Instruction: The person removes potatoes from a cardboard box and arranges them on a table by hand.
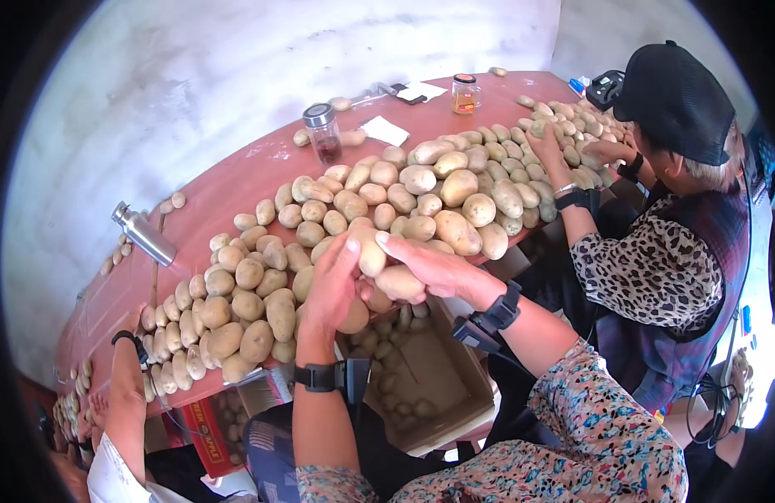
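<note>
My left hand (pixel 330 281) is closed around an upright potato (pixel 371 256), its thumb along the side. My right hand (pixel 438 270) is closed on a second potato (pixel 400 283), lying lower and sideways. The right thumb also reaches the top of the upright potato. Some fingers of both hands are hidden behind the potatoes. Just beyond my hands, a long heap of potatoes (pixel 459 188) covers the near side of the reddish table (pixel 228 172). Below my hands stands an open cardboard box (pixel 442 369) with several potatoes inside.
A co-worker (pixel 664 251) handles potatoes at the right; another person's arm (pixel 127 402) reaches in from the left. A steel bottle (pixel 144 235), a lidded glass jar (pixel 323 134) and a smaller jar (pixel 465 94) stand farther back. A red apple box (pixel 207 436) sits below.
</note>
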`<control>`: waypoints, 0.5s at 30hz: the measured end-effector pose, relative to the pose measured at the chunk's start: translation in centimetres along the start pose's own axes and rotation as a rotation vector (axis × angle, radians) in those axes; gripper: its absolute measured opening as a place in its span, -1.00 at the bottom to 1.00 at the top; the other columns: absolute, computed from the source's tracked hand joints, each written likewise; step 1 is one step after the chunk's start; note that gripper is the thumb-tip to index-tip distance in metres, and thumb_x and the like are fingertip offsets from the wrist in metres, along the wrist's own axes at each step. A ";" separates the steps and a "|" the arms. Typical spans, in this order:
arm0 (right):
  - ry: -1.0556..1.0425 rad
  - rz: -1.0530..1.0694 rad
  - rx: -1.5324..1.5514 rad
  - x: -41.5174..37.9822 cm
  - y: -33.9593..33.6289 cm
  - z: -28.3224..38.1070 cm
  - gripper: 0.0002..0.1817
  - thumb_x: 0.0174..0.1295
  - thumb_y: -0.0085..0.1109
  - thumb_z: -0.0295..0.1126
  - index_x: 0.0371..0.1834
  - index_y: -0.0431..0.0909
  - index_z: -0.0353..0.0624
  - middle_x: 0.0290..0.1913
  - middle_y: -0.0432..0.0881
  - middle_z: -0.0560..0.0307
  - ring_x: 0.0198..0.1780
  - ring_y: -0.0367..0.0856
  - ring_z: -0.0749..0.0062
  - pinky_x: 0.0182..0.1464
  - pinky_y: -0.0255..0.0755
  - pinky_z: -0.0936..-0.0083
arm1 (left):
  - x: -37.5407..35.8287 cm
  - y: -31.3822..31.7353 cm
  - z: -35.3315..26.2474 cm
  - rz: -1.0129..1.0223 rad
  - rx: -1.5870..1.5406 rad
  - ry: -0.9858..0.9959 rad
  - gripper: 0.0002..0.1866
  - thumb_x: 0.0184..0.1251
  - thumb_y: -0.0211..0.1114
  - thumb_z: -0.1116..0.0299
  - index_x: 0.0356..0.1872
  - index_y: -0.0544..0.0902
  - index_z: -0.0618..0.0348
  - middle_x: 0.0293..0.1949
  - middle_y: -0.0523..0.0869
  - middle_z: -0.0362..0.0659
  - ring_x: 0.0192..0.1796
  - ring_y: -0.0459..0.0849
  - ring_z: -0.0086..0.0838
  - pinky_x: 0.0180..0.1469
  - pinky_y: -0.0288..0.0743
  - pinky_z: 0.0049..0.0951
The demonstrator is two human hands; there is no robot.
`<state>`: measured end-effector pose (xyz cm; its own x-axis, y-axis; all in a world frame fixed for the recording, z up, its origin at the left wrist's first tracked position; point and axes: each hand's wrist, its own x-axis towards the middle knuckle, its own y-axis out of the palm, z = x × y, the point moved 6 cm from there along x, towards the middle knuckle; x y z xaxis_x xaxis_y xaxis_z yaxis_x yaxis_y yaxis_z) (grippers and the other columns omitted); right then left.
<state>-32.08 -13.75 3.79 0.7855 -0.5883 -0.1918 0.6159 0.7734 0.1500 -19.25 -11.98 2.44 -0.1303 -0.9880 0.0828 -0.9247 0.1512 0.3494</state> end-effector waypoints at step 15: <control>-0.526 -0.529 0.846 -5.3 -15.2 3.3 -0.66 0.52 -0.16 -0.10 -0.08 0.40 -0.16 -0.29 0.53 0.10 -0.32 0.55 0.32 -0.54 0.29 0.49 | 11.2 -1.0 0.8 -0.373 0.633 -0.190 -0.25 0.25 0.36 0.24 0.39 0.20 0.22 -0.21 0.62 -0.10 -0.33 0.56 -0.54 -0.41 0.44 -0.54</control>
<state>-45.36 -23.16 5.67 0.2182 -0.9756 -0.0237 0.5649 0.1064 0.8183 -20.08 -23.25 2.30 0.2249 -0.9672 -0.1184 -0.9407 -0.1838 -0.2850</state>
